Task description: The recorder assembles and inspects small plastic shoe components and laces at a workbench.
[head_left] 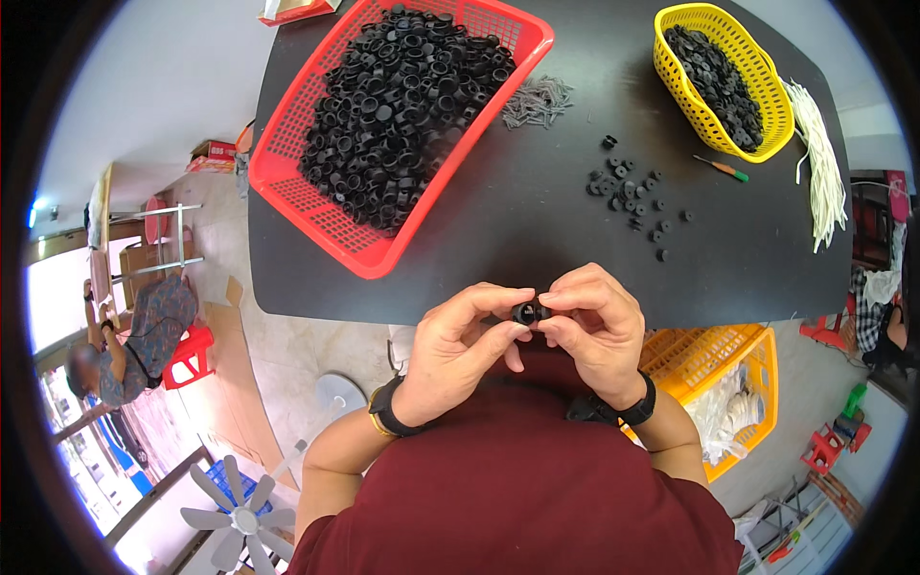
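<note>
Just over the table's near edge, my left hand (455, 350) pinches a small round black plastic cap (523, 313) between thumb and forefinger. My right hand (602, 331) grips a smaller black piece (542, 312) against the cap's right side. Whether the two are joined I cannot tell, since fingertips cover much of them. Beyond my hands to the right lies a loose group of small black discs (628, 190). A red basket (402, 251) heaped with black ring-shaped caps (388, 105) stands at the left of the table.
A yellow basket (678, 81) of black discs stands far right, near a screwdriver (721, 168) and a white cord bundle (822, 172). Grey pins (539, 101) lie beside the red basket. An orange crate (767, 383) is right of my body; a fan (244, 520) stands lower left. Another person (149, 326) sits left.
</note>
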A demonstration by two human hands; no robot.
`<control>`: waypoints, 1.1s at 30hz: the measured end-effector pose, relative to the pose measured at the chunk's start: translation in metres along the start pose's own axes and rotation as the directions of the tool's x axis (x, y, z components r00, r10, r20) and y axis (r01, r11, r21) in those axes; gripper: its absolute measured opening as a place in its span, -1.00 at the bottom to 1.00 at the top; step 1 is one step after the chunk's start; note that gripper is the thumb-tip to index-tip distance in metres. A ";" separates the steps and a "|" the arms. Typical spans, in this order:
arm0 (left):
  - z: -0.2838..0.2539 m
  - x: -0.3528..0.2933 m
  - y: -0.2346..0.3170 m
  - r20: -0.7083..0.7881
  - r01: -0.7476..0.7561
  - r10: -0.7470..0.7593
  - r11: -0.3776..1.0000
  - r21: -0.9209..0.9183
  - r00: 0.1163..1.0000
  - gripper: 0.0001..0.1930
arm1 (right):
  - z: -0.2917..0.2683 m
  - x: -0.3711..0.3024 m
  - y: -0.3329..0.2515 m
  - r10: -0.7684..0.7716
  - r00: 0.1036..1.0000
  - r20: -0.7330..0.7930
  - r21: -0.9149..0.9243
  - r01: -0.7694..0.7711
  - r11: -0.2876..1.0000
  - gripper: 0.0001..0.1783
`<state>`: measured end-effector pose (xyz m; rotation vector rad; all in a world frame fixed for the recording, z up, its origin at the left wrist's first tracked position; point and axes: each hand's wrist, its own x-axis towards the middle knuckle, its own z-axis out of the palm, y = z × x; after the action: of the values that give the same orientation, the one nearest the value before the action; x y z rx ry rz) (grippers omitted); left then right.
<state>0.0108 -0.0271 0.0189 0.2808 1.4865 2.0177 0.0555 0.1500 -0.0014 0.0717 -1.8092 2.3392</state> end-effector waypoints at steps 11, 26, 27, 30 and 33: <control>-0.002 -0.002 -0.001 0.000 0.022 -0.022 0.999 -0.030 1.000 -0.68 | 0.003 0.004 -0.010 -0.159 0.987 0.024 -0.295 0.159 0.942 -0.74; -0.003 -0.003 -0.001 0.000 -0.020 0.020 0.999 0.048 1.000 -0.67 | 0.005 0.004 -0.010 -0.160 0.987 0.026 -0.357 0.158 0.920 -0.73; -0.003 -0.002 -0.001 -0.001 -0.031 0.031 0.997 0.066 1.000 -0.68 | 0.005 0.004 -0.010 -0.157 0.987 0.029 -0.363 0.157 0.919 -0.73; -0.004 -0.002 0.000 0.004 -0.043 0.043 0.995 0.093 0.999 -0.68 | 0.005 0.005 -0.011 -0.146 0.989 0.038 -0.372 0.149 0.916 -0.74; -0.005 -0.003 0.000 0.014 -0.044 0.043 0.993 0.114 0.999 -0.69 | 0.004 0.005 -0.012 -0.133 0.990 0.044 -0.373 0.140 0.917 -0.74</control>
<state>0.0106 -0.0329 0.0173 0.3745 1.6037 1.9642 0.0525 0.1494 0.0113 0.1606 -2.1508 1.8679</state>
